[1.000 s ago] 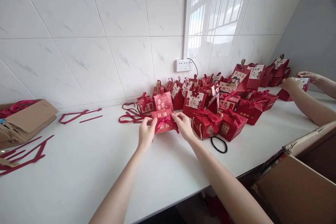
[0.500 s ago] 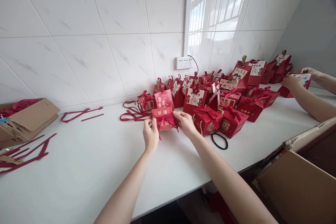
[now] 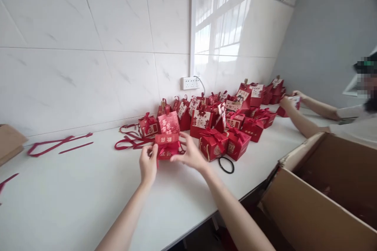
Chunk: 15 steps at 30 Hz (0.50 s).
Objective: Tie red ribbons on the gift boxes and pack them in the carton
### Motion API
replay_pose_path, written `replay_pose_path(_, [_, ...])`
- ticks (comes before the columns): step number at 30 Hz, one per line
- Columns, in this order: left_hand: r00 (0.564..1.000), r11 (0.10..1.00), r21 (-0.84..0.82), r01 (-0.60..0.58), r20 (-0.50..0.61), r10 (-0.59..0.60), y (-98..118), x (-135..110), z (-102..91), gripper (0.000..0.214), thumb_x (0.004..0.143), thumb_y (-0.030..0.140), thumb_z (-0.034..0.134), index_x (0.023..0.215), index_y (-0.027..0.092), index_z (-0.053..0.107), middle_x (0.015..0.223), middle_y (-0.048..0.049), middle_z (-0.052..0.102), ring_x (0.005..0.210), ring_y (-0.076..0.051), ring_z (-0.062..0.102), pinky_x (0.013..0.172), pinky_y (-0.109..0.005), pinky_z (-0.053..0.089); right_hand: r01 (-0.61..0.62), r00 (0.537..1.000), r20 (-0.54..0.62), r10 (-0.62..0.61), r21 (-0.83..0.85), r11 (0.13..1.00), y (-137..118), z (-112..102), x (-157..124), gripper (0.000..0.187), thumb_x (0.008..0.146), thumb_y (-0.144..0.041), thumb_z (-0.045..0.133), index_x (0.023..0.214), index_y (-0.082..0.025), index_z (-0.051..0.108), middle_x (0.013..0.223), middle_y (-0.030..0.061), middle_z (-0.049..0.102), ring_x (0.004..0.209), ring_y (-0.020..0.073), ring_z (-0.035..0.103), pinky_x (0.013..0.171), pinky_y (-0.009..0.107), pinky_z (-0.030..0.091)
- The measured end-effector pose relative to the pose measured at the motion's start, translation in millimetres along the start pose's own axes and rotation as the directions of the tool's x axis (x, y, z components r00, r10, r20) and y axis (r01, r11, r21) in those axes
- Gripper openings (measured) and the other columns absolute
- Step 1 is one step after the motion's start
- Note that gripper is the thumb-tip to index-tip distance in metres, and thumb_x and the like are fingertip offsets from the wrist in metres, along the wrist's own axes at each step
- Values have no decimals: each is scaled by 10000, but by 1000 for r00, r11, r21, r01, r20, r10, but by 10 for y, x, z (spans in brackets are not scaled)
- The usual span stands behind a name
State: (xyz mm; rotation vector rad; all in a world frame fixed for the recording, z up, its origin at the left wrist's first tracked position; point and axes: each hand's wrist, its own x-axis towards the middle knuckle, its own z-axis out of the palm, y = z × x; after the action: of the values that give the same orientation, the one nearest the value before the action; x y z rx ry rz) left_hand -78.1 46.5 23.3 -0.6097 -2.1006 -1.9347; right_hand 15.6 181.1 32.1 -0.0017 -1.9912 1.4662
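Observation:
A small red gift box (image 3: 167,146) with gold lettering and a red ribbon bow stands on the white counter (image 3: 88,188) in front of me. My left hand (image 3: 148,163) grips its left side, thumb and fingers closed on the box. My right hand (image 3: 188,153) is at its right side, fingers curled round the ribbon bow. Just behind it stands a taller red box (image 3: 168,122).
Many red ribboned gift boxes (image 3: 224,125) crowd the counter along the tiled wall. Loose red ribbons (image 3: 55,145) lie at the left, and a black hair band (image 3: 226,164) at the right. An open cardboard box (image 3: 321,196) sits at lower right. Another person's hands (image 3: 290,101) hold a box far right.
My view has swung to the right and upward, bringing in the other person and more of the cardboard box. My hands stay on the small box, the right fingers shifting on the bow.

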Motion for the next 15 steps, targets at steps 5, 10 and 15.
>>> replay_pose_path(5, [990, 992, -117, 57, 136, -41, 13, -20, 13, 354, 671, 532, 601, 693, 193, 505, 637, 8, 583, 593, -143, 548, 538, -232, 442, 80, 995, 87, -46, -446, 891, -95, -88, -190, 1191, 518, -332, 797, 1425, -183, 40, 1414, 184, 238, 1346, 304, 185, 1072, 482, 268])
replay_pose_path(10, [955, 958, -233, 168, 278, -100, 114, -119, 48, 401, 666, 602, 528, 714, 204, 519, 575, -7, 603, 570, -205, 596, 522, -311, 497, -30, 998, 33, 61, -588, 809, -431, -355, -493, 1128, 517, -427, 773, 1423, -207, 137, 1310, 163, 378, 1231, 340, 363, 997, 497, 355])
replay_pose_path(15, [942, 987, -113, 117, 328, -74, -47, -85, 26, 294, 749, 499, 435, 676, 224, 512, 576, -34, 659, 553, -246, 627, 597, -395, 512, -143, 989, -69, 128, -610, 779, -1091, -835, -1294, 1048, 513, -399, 777, 1386, -257, 217, 1316, 128, 392, 1190, 313, 435, 990, 432, 389])
